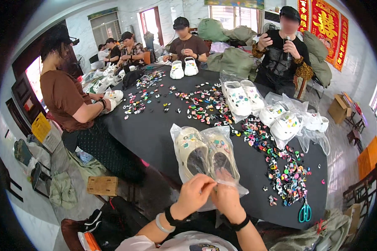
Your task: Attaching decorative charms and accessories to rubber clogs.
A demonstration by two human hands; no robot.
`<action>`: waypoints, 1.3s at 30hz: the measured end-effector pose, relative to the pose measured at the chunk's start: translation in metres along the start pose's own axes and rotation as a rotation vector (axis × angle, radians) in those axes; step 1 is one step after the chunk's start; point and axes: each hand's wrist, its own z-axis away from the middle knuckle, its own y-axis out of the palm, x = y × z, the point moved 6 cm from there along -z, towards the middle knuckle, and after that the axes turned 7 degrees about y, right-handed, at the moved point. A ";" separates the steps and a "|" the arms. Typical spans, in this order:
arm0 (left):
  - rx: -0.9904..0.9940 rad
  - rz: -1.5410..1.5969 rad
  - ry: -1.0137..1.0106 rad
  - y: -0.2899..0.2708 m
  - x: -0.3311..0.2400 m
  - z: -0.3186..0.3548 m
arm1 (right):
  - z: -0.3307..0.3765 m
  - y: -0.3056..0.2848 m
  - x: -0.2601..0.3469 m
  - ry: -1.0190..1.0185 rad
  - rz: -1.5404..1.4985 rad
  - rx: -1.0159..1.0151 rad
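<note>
Left hand: the left hand point(194, 193) is curled, fingertips pinching the open end of the clear plastic bag point(209, 157) at the near edge of the worktop point(155, 134).
Right hand: the right hand point(227, 197) is closed on the same bag end, touching the left hand; both wrists wear dark bands, the left also a pale bangle.
Bag: it lies flat on the black worktop near its near edge, running away from the hands, its closed end toward the middle.
Contents: a pair of cream clogs point(205, 152) lies side by side inside the bag, toes pointing away from the person, small coloured charms on the uppers.
Charms: a band of small coloured charms point(287, 171) is strewn along the right edge, and more are scattered across the middle and far half.
Scissors: teal-handled scissors point(305, 212) lie at the near right corner, just beyond the charms.
Other bagged clogs: several white pairs in clear bags point(276, 115) sit at the right edge, well apart from the hands.
Unbagged pair: a white pair of clogs point(183, 67) stands at the far edge before a seated person.
Co-workers: a person in a brown shirt point(65, 98) works at the left edge, hands on a white clog; others sit or stand at the far side.
Stool: a wooden stool point(102, 185) stands on the floor off the near left corner.
</note>
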 end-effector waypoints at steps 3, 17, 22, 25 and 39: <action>0.049 0.061 0.011 0.013 -0.016 0.008 | -0.034 0.014 -0.002 0.137 0.161 0.118; -0.086 -0.252 0.054 -0.082 0.037 0.016 | -0.008 -0.002 0.000 0.099 -0.035 0.245; -0.068 -0.069 -0.369 -0.124 0.149 0.026 | 0.035 -0.038 0.016 0.094 0.091 0.432; 0.343 0.543 -0.795 -0.084 0.181 0.040 | 0.082 -0.043 0.005 0.170 -0.030 0.426; 0.155 0.565 -0.657 -0.059 0.126 0.045 | 0.132 -0.057 0.003 -0.266 0.189 0.037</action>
